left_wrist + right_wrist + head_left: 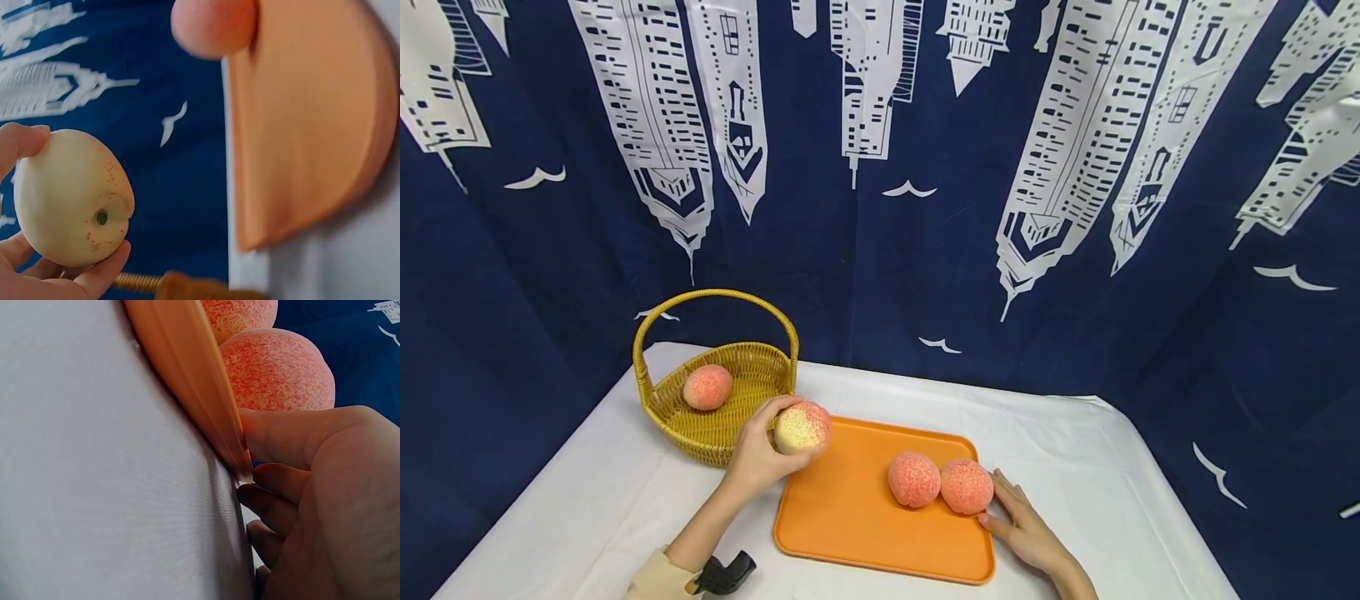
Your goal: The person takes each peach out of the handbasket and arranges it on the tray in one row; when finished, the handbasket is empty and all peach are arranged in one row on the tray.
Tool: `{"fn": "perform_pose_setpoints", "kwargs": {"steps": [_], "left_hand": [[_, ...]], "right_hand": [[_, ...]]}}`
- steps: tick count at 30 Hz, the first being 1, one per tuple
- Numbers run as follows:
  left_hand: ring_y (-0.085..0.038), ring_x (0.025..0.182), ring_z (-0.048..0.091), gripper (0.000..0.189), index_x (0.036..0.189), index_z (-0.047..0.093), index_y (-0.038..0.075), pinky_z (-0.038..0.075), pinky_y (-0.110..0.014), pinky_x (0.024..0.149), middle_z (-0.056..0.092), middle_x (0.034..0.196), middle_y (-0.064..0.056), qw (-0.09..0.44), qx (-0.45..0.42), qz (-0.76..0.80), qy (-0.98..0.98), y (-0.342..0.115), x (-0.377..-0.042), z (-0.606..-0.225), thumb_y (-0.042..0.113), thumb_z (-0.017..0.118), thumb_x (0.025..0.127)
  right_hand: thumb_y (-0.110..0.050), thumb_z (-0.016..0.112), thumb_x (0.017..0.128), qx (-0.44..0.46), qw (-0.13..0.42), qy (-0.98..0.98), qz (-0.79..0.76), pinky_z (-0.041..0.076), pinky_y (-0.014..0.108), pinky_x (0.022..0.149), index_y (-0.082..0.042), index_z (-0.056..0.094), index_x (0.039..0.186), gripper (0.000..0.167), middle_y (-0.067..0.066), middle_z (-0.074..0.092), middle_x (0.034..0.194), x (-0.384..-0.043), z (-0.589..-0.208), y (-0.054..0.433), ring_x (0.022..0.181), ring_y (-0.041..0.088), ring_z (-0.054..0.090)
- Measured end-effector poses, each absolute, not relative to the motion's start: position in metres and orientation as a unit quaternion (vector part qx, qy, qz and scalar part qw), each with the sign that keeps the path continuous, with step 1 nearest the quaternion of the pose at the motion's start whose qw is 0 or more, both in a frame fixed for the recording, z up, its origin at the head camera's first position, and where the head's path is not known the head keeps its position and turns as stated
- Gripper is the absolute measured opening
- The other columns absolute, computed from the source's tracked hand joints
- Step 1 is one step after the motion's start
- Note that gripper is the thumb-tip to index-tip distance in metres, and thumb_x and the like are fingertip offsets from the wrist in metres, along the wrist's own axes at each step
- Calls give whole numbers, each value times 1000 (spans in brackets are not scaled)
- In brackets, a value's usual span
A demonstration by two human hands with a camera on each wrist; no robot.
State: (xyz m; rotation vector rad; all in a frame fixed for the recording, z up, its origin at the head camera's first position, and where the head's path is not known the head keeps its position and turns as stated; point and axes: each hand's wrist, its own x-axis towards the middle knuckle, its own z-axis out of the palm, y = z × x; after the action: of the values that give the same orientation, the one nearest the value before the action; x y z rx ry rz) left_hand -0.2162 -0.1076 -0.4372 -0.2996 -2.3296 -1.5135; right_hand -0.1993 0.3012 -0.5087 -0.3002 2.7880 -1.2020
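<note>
My left hand (762, 457) grips a yellow and red peach (803, 427) between thumb and fingers, lifted over the tray's left side near the basket. In the left wrist view this peach (74, 197) shows its pale side and a small dark hole at the stem end. My right hand (1028, 531) rests at the right rim of the orange tray (865, 542), fingers fairly straight. In the right wrist view its thumb lies at the tray's rim beside a red peach (281, 372). That peach (967, 487) sits on the tray against another red peach (913, 479).
A woven basket (700, 448) with a tall arched handle stands at the back left, with one peach (707, 387) inside. The white-covered table (1075, 467) lies under everything. A navy curtain (925, 267) with white buildings hangs behind it.
</note>
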Motion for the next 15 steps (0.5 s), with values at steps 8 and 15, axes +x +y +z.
{"fn": "perform_pose_setpoints", "kwargs": {"steps": [8, 15], "left_hand": [[-18, 104, 57, 67, 119, 57, 18, 49, -38, 90, 62, 114, 2, 129, -154, -570, -797, -72, -220, -452, 11, 89, 62], [-21, 107, 58, 69, 124, 57, 18, 49, -40, 89, 62, 118, 1, 115, -168, -565, -799, -51, -225, -464, 11, 89, 63]], "right_hand": [[-32, 66, 90, -96, 53, 912, -395, -3, 52, 120, -5, 39, 149, 70, 23, 23, 159, -199, -508, 300, 149, 40, 11], [-32, 67, 90, -95, 45, 909, -403, -5, 35, 122, -6, 41, 148, 69, 23, 25, 158, -198, -510, 302, 149, 40, 12]]}}
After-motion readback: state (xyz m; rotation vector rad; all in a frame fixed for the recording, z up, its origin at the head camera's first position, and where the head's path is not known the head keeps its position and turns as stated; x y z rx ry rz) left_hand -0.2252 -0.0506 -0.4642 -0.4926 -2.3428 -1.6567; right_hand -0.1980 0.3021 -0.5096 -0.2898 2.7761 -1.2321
